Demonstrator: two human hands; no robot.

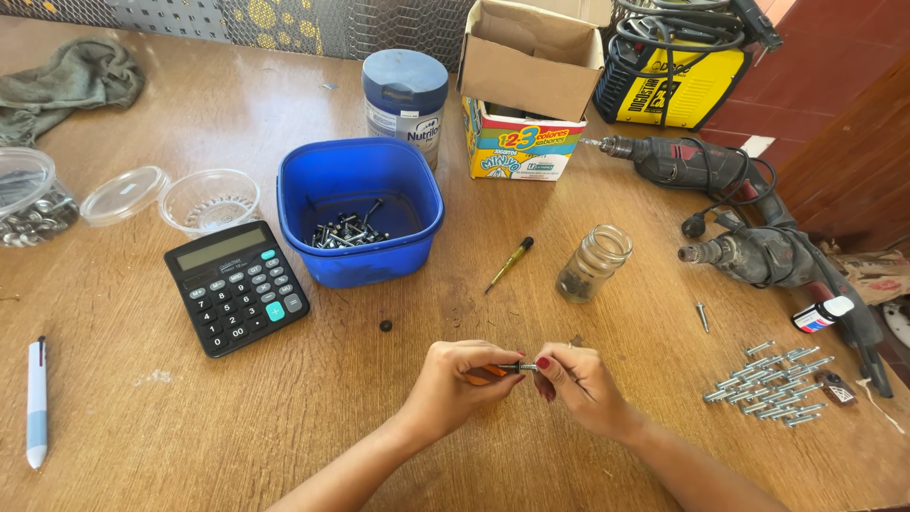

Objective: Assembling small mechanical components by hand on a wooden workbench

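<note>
My left hand and my right hand meet low in the middle of the wooden table. Between their fingertips they pinch a small dark screw, held level. Something orange shows inside my left fingers; what it is I cannot tell. A blue plastic tub with dark screws lies beyond the hands. A row of silver bolts lies to the right of my right hand. A small glass jar stands just above the hands.
A black calculator, clear plastic bowl, lid and pen lie left. A yellow-handled screwdriver, a blue-lidded tin, a cardboard box, two electric drills and a yellow welder are at centre and right.
</note>
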